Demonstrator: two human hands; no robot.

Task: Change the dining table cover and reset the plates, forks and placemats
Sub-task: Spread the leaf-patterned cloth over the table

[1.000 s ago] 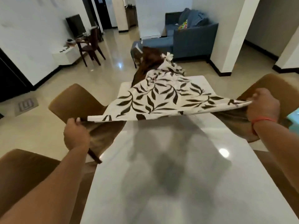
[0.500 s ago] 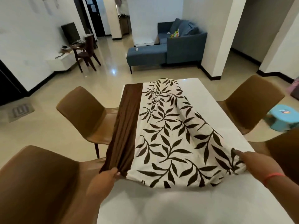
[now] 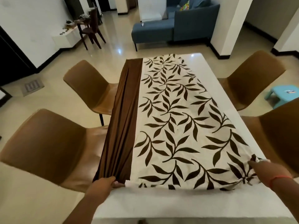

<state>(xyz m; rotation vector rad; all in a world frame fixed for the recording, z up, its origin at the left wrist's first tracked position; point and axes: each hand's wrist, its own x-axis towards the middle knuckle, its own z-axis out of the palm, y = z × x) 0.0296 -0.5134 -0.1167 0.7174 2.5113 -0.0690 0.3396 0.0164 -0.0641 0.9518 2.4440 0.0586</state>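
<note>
Left-hand fingers (image 3: 119, 185): curled around the gathered near corner of the brown border strip (image 3: 119, 126), pinching the folds at the table's left edge. Left hand (image 3: 103, 185): gripping, forearm entering from the bottom of the view.

Right-hand fingers (image 3: 254, 164): extended onto the bunched near right corner of the table cover (image 3: 178, 126); whether curled around the fabric or only pressing it cannot be told from this view. Right hand (image 3: 267, 171): in contact with that corner, red thread band (image 3: 278, 178) at the wrist.

Table cover: cream fabric with dark leaf print, brown border along its left side, laid lengthwise on the white dining table (image 3: 178, 202). Far end near the table's far edge. Near end short of the table's near edge, leaving a bare white band. Right side of the table likewise uncovered. Brown strip hanging slightly over the table's left edge, in pleats.

Around the table: two brown chairs on the left, near one (image 3: 48, 146) and far one (image 3: 90, 84); two on the right, far one (image 3: 252, 75) and near one (image 3: 281, 131). Beyond the table's far end: blue sofa (image 3: 178, 25). Right of the table, past the far right chair: light blue stool (image 3: 284, 94). Far left of the table: dark wooden chair (image 3: 92, 28).
</note>
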